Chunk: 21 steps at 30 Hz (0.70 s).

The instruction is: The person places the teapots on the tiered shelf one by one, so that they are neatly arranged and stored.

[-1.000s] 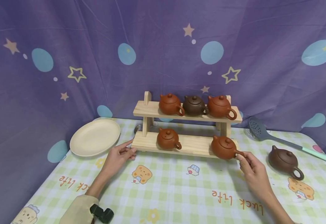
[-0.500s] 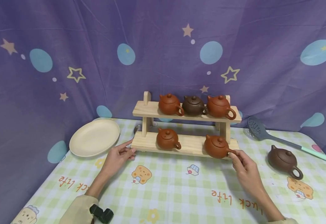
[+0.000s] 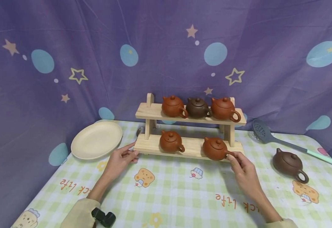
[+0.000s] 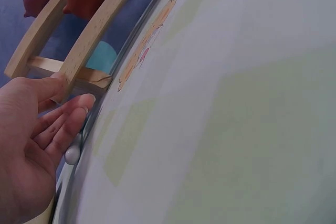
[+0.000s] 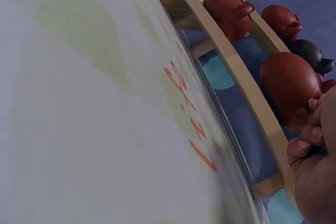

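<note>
My right hand point(image 3: 244, 172) pinches the handle of a reddish-brown clay teapot point(image 3: 215, 148) at the right part of the lower board of a two-tier wooden shelf point(image 3: 193, 143). In the right wrist view, the fingers curl at that teapot's point(image 5: 290, 87) handle, partly hidden. My left hand point(image 3: 120, 163) holds the left end of the lower board, thumb against its edge and fingers underneath, as the left wrist view shows of the hand point(image 4: 37, 129). Another reddish teapot point(image 3: 170, 142) sits left on that board. Above stand two reddish teapots point(image 3: 172, 106) with a dark brown teapot point(image 3: 197, 108) between them.
A dark brown teapot point(image 3: 288, 163) rests on the checked tablecloth point(image 3: 166, 196) at the right. Behind it lies a grey slotted skimmer point(image 3: 264, 130) with a mint handle. At the left is a cream oval plate point(image 3: 97, 140). A purple curtain point(image 3: 166, 72) hangs behind the shelf.
My right hand has moved the teapot it holds leftward along the lower board, away from the right end. My left hand has stayed at the board's left end.
</note>
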Each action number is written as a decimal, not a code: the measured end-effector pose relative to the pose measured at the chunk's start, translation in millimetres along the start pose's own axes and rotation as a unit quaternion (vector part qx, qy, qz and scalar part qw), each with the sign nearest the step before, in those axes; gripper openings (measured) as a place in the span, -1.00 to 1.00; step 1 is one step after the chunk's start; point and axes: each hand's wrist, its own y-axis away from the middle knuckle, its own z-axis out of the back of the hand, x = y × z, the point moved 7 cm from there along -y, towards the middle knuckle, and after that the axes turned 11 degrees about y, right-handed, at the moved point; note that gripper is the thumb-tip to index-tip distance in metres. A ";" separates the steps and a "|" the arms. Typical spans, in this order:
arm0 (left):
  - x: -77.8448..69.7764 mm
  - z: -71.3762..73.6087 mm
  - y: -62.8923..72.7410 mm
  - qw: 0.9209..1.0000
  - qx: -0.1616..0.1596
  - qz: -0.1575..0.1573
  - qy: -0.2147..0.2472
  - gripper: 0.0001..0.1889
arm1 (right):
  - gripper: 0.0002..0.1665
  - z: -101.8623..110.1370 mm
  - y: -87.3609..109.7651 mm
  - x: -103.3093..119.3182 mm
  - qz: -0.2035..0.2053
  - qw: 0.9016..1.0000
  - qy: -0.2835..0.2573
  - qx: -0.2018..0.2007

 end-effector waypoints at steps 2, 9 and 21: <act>0.1 0.0 -0.3 1.000 0.000 -0.001 0.001 -0.43 | -0.86 -2.1 -0.6 1.3 0.002 1.000 -0.004 0.000; 1.7 0.2 -0.7 1.000 0.002 -0.006 0.004 -0.45 | -0.85 -9.1 -1.6 5.8 0.008 1.000 -0.006 0.004; 0.0 0.3 -0.3 1.000 -0.003 0.000 0.005 -0.45 | -0.86 -20.8 -4.2 12.1 0.012 1.000 -0.007 0.008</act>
